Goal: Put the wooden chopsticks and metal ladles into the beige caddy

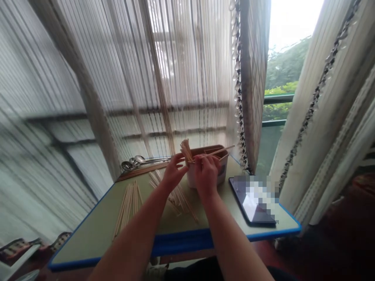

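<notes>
A pale chopstick container (191, 175) with a brown inside stands on the table. A bundle of light wooden chopsticks (185, 150) rises from its left end. My right hand (206, 173) is closed at the container's front rim, and a few wooden chopsticks (221, 151) stick out of it toward the upper right. Beside the left end of the container is my left hand (175, 171), its fingers curved and apart, with nothing visible in them. Loose light chopsticks (180, 197) lie between my forearms. Another row of light chopsticks (129, 203) lies to the left.
Long-handled metal spoons (139, 159) and brown chopsticks (145, 170) lie along the table's back left edge. A dark tablet (252, 207) lies at the right. The green table (84, 238) has a blue rim. Sheer curtains (193, 78) hang close behind it.
</notes>
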`<state>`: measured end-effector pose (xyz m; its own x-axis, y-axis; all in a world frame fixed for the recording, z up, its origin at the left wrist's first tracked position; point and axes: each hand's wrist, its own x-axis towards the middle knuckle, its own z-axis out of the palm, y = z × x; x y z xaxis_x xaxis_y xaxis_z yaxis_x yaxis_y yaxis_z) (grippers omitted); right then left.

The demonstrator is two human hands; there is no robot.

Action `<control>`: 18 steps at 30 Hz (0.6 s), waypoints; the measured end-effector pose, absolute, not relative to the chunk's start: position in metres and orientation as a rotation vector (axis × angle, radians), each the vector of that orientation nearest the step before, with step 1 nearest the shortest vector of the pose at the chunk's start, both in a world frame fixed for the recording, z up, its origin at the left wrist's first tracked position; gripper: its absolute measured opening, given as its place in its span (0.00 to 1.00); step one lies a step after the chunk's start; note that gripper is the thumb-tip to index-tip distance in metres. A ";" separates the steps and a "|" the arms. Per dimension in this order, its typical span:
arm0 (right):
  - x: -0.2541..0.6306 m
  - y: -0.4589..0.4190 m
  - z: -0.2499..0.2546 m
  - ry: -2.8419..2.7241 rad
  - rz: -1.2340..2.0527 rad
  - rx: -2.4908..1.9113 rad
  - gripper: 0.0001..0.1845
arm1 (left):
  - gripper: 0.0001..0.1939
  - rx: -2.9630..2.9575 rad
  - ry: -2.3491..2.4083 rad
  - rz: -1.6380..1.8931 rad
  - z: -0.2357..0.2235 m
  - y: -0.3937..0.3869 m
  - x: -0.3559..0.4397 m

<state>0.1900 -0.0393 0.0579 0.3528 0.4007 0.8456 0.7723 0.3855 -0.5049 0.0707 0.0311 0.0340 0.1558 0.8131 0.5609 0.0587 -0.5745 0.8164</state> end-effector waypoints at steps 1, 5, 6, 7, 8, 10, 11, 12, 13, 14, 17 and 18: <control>0.190 -0.041 0.059 -1.270 -0.325 -1.241 0.15 | 0.25 1.780 0.818 1.479 0.034 0.031 0.071; 0.192 -0.045 0.064 -1.311 -0.312 -1.274 0.16 | 0.30 1.791 0.836 1.510 0.033 0.029 0.073; 0.194 -0.045 0.066 -1.337 -0.312 -1.283 0.16 | 0.32 1.800 0.847 1.521 0.033 0.029 0.073; 0.196 -0.045 0.069 -1.371 -0.305 -1.295 0.17 | 0.32 1.810 0.855 1.528 0.033 0.028 0.073; 0.198 -0.044 0.073 -1.409 -0.294 -1.312 0.18 | 0.32 1.821 0.860 1.530 0.032 0.028 0.073; 0.201 -0.041 0.083 -1.496 -0.262 -1.363 0.19 | 0.30 1.838 0.865 1.526 0.031 0.026 0.074; 0.202 -0.039 0.090 -1.536 -0.252 -1.396 0.20 | 0.29 1.842 0.867 1.524 0.031 0.025 0.074; 0.203 -0.037 0.096 -1.570 -0.250 -1.433 0.20 | 0.28 1.841 0.867 1.520 0.030 0.025 0.074; 0.204 -0.035 0.102 -1.597 -0.253 -1.475 0.20 | 0.28 1.835 0.863 1.513 0.030 0.025 0.075; 0.204 -0.032 0.107 -1.619 -0.250 -1.522 0.20 | 0.27 1.825 0.857 1.508 0.029 0.025 0.075; 0.205 -0.025 0.114 -1.681 -0.181 -1.635 0.18 | 0.27 1.801 0.832 1.496 0.028 0.025 0.075; 0.206 -0.023 0.114 -1.701 -0.152 -1.645 0.17 | 0.27 1.797 0.825 1.497 0.028 0.026 0.075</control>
<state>0.2056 -0.0230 0.1136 0.1095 0.8102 0.5759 0.8995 0.1658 -0.4042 0.0751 0.0255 0.0279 0.1501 0.8022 0.5779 0.0604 -0.5909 0.8045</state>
